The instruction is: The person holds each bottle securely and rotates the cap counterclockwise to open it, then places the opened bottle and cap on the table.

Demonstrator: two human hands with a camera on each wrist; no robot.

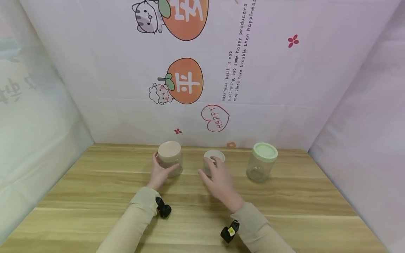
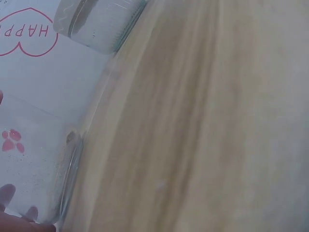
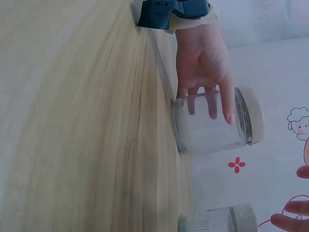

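Observation:
My left hand point(image 1: 159, 174) holds a clear jar with a beige lid point(image 1: 169, 151), its thumb and fingers around the side. In the right wrist view the fingers of that left hand point(image 3: 205, 67) show against the clear wall of the jar point(image 3: 212, 125), which stands upright on the table. My right hand point(image 1: 219, 181) is at a smaller clear jar with a white lid point(image 1: 216, 154), fingers spread and loosely bent. The right wrist view shows these fingertips point(image 3: 292, 220) apart from the small jar point(image 3: 212, 220).
A third clear jar with a pale green lid point(image 1: 265, 152) stands to the right on the wooden table point(image 1: 190, 225). Behind the jars rises a white printed cloth point(image 1: 269, 88), and white cloth hangs on both sides. Each wrist carries a small black camera point(image 1: 164, 209).

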